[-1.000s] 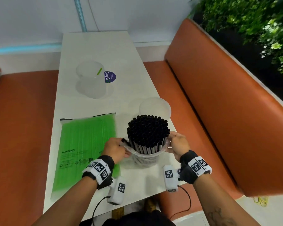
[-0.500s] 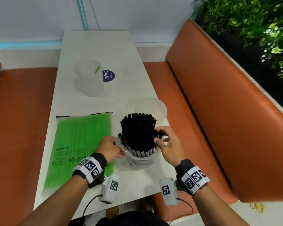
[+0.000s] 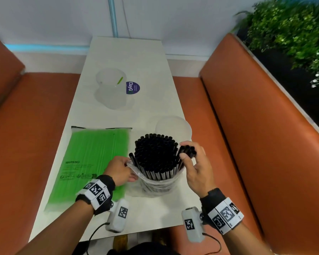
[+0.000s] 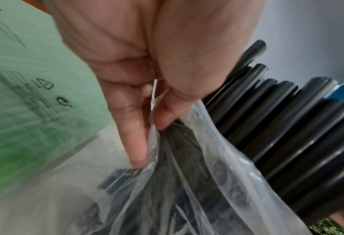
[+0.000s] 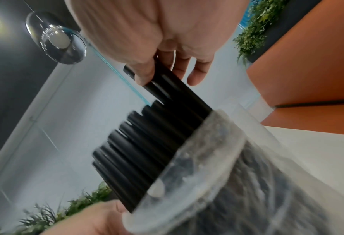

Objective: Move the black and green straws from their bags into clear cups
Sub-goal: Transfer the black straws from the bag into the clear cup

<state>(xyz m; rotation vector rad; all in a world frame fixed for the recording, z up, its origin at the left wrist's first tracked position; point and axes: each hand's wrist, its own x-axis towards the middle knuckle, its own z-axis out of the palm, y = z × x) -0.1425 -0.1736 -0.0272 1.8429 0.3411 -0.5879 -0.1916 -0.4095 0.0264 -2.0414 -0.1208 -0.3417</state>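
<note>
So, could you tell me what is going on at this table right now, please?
A person is unpacking drinking straws. Their left hand pinches the rim of a crumpled clear plastic bag that stands on the white table, full of upright black plastic straws. Their right hand grips a few of those straws at the top of the bundle. An empty clear plastic cup waits just behind the bag. A flat bag of green straws lies to the left, and a farther clear cup holds one green straw.

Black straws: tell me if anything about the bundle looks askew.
One black straw at the bundle's left edge, by the left hand, leans outward from the upright rest. The right hand pinches a few tilted straws.
</note>
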